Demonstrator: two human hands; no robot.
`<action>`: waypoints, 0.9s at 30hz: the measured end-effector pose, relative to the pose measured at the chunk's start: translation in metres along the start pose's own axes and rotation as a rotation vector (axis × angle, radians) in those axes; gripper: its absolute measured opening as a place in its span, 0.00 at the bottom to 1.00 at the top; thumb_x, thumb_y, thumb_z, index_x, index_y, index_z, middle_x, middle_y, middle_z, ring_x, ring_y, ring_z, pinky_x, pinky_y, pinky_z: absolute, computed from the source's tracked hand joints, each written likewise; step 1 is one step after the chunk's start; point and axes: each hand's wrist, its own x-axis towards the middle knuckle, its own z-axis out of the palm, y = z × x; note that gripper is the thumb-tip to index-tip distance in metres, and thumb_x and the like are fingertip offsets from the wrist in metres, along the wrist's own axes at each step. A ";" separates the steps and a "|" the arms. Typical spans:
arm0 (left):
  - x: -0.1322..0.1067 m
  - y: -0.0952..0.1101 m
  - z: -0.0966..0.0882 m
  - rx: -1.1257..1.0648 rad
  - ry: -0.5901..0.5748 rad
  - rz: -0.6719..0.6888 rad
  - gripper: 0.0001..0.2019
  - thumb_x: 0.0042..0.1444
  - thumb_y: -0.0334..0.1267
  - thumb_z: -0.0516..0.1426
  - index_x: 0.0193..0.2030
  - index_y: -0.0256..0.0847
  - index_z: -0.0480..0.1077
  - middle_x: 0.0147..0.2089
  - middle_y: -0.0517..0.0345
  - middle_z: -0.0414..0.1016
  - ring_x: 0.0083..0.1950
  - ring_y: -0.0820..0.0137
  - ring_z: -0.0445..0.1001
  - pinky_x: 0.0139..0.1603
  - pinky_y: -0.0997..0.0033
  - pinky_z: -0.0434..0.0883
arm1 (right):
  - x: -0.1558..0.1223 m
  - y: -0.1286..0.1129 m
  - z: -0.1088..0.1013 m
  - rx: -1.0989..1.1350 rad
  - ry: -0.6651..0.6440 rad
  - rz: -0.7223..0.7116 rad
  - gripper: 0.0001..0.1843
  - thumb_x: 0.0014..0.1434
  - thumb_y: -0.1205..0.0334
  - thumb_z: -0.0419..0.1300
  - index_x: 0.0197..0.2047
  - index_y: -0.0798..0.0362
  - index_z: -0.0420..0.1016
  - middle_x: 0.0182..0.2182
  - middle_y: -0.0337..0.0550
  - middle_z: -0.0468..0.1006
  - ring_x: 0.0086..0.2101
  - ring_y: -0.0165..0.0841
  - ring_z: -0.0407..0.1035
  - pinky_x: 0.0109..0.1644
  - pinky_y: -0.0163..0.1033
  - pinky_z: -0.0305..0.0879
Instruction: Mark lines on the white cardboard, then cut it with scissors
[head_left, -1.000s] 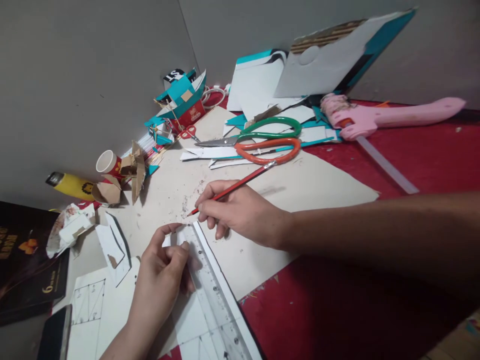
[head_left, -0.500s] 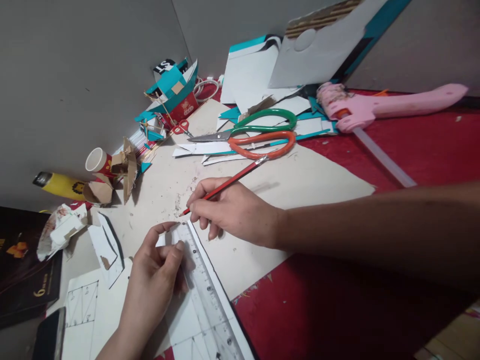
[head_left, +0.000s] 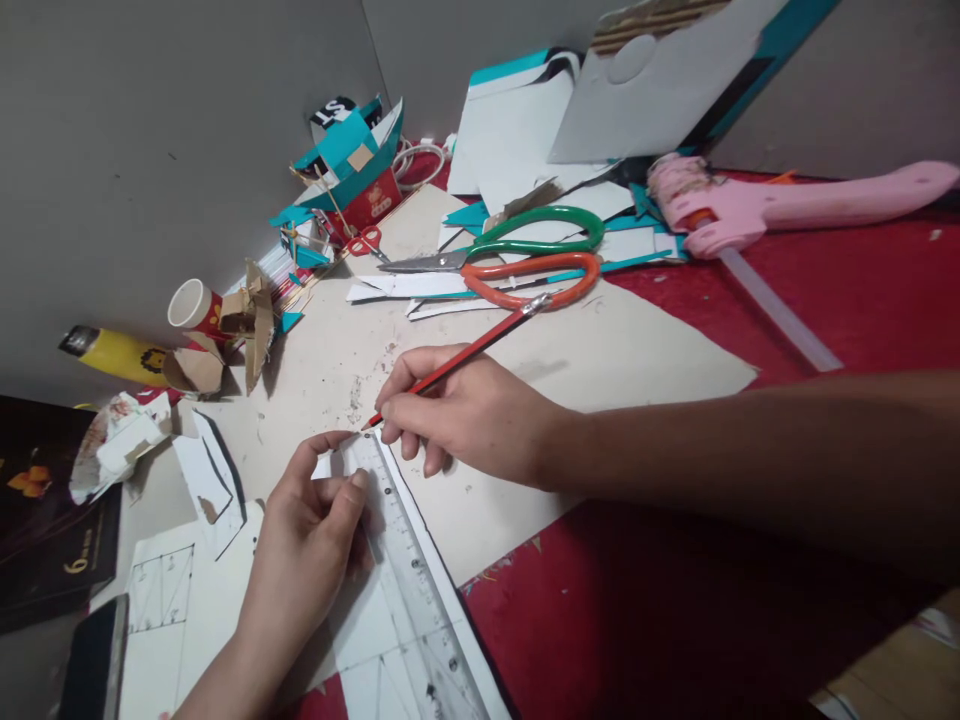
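Observation:
Between the thumb and fingers of my right hand [head_left: 465, 410] is a red pencil [head_left: 480, 347], its tip down by the top end of a clear ruler [head_left: 415, 568]. The ruler lies along the edge of a white board [head_left: 360, 640] that bears pencil lines. My left hand [head_left: 311, 540] grips the ruler and the board near that top end, thumb above and index finger reaching to the corner. Some of its fingers are hidden beneath. Beyond the right hand lie large scissors [head_left: 536, 262] with green and orange handles.
A pink glue gun [head_left: 739, 205] rests on the red cloth [head_left: 862, 290] at right. Cardboard pieces [head_left: 517, 120] lean at the back. Leftward stand a paper cup [head_left: 196, 306], a yellow bottle [head_left: 120, 355], a phone [head_left: 90, 660] and a sheet with drawn lines [head_left: 154, 640].
The pencil tip has come closer to the ruler's top end. My left hand keeps its hold, and the whole view has shifted slightly.

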 end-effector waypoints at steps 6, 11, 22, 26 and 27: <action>-0.001 0.001 0.000 0.029 0.000 0.005 0.17 0.62 0.46 0.58 0.54 0.45 0.62 0.17 0.72 0.67 0.13 0.78 0.62 0.14 0.85 0.57 | -0.001 -0.009 -0.003 -0.161 -0.083 0.072 0.07 0.51 0.73 0.59 0.27 0.53 0.68 0.23 0.37 0.75 0.21 0.25 0.68 0.18 0.26 0.66; -0.001 0.001 0.000 0.028 -0.015 0.015 0.17 0.62 0.46 0.58 0.54 0.44 0.62 0.17 0.73 0.66 0.14 0.78 0.63 0.14 0.84 0.59 | -0.003 -0.023 -0.008 -0.315 -0.152 0.115 0.06 0.50 0.72 0.57 0.25 0.53 0.67 0.20 0.39 0.74 0.20 0.27 0.68 0.18 0.28 0.65; -0.002 0.001 -0.001 0.053 -0.017 0.028 0.16 0.62 0.45 0.58 0.54 0.46 0.63 0.17 0.73 0.67 0.14 0.78 0.64 0.15 0.85 0.60 | -0.007 -0.014 -0.008 -0.487 -0.297 0.106 0.02 0.47 0.67 0.58 0.26 0.53 0.67 0.17 0.36 0.70 0.19 0.28 0.65 0.19 0.29 0.61; -0.002 0.002 -0.001 0.067 -0.013 0.021 0.16 0.62 0.44 0.57 0.54 0.45 0.63 0.17 0.72 0.67 0.14 0.79 0.63 0.15 0.85 0.58 | -0.009 -0.016 -0.007 -0.541 -0.299 0.126 0.01 0.48 0.66 0.59 0.27 0.53 0.68 0.19 0.37 0.71 0.20 0.28 0.66 0.21 0.29 0.61; -0.002 0.002 -0.001 0.069 -0.015 0.022 0.16 0.63 0.44 0.57 0.54 0.45 0.63 0.17 0.72 0.67 0.14 0.78 0.63 0.15 0.85 0.58 | -0.009 -0.017 -0.007 -0.541 -0.300 0.134 0.01 0.48 0.66 0.59 0.27 0.53 0.69 0.19 0.37 0.71 0.20 0.28 0.66 0.21 0.29 0.61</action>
